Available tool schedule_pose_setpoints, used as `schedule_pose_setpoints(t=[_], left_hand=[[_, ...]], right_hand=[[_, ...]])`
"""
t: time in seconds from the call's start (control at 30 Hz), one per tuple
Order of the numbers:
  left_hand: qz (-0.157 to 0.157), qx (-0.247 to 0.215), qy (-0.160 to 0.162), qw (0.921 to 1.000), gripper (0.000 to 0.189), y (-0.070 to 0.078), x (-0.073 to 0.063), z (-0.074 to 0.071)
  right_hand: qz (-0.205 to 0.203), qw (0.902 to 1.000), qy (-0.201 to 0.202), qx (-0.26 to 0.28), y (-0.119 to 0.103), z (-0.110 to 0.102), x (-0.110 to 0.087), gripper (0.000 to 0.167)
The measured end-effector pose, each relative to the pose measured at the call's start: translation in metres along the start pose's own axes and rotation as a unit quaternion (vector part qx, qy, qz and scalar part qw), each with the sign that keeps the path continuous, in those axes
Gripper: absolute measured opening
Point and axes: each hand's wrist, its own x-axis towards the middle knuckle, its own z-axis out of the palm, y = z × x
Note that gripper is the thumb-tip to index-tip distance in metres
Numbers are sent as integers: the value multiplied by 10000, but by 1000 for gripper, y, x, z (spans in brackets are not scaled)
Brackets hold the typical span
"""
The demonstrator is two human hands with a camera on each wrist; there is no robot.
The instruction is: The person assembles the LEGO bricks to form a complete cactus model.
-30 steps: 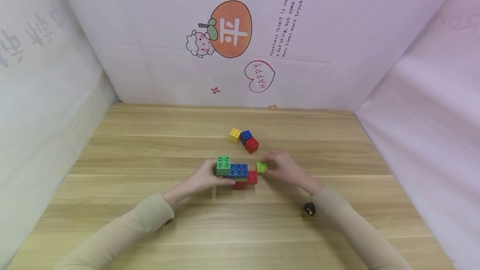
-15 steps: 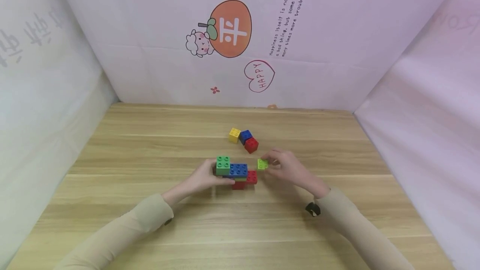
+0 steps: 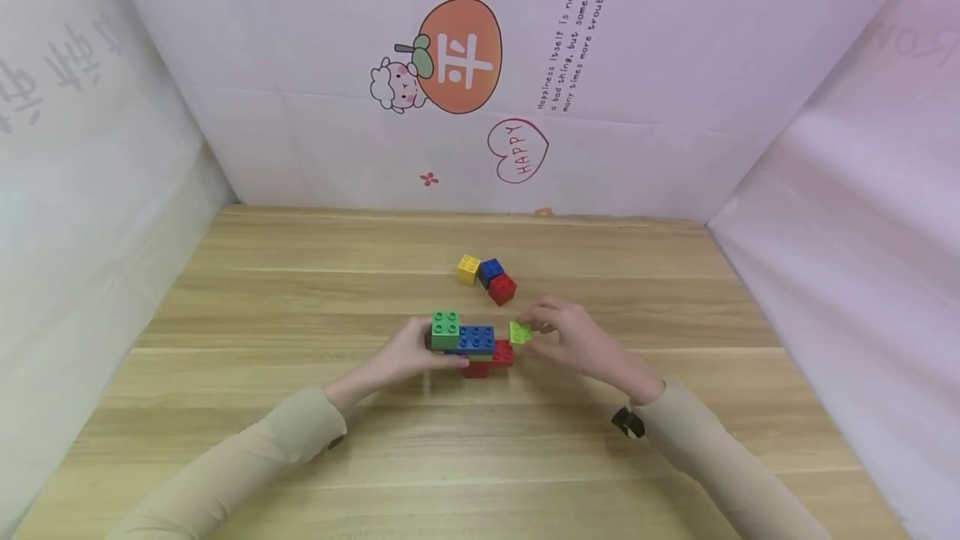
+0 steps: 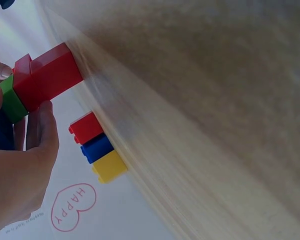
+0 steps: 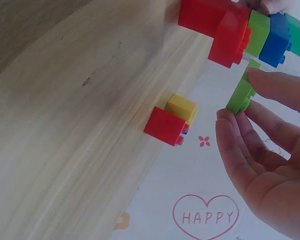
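Observation:
My left hand (image 3: pixel 405 357) grips a stack of toy building bricks, thumb along the near side. The stack has a green brick (image 3: pixel 445 330) at the top left and a blue brick (image 3: pixel 476 338) beside and below it. Under these sit a thin lime-green layer (image 5: pixel 258 32) and red bricks (image 5: pixel 230 37), one jutting right. My right hand (image 3: pixel 577 347) pinches a thin lime-green brick (image 3: pixel 519 332) between thumb and fingers. That brick is tilted, studs showing, just right of the blue brick and close over the jutting red one, with a small gap in the right wrist view.
Behind the stack, a yellow brick (image 3: pixel 468 269), a blue brick (image 3: pixel 492 272) and a red brick (image 3: pixel 502 289) stand close together on the wooden table (image 3: pixel 315 273). White printed sheets (image 3: pixel 330 140) enclose the table at the back and both sides.
My right hand has drawn the lime-green brick slightly right and away from the stack, then back left towards it, now more tilted. The left hand and stack stay nearly still.

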Motion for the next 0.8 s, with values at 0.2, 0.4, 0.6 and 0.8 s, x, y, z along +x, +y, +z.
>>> schedule_pose_setpoints(t=[0.2,0.4,0.6,0.8], left_hand=[[4,-14,-5,10000,50,-1,1,0],[-92,-85,-7,9999,51,1,1,0],[-23,-54,-13,10000,50,1,0,0],[36,-39,-20,10000,49,-1,0,0]], right_hand=[[-102,9999,-85,79,-6,0,-2,31],[-139,9996,-225,89,-8,2,-2,31],[-111,9996,-271,35,-9,4,-1,31],[-44,9993,-352,69,-8,4,-1,32]])
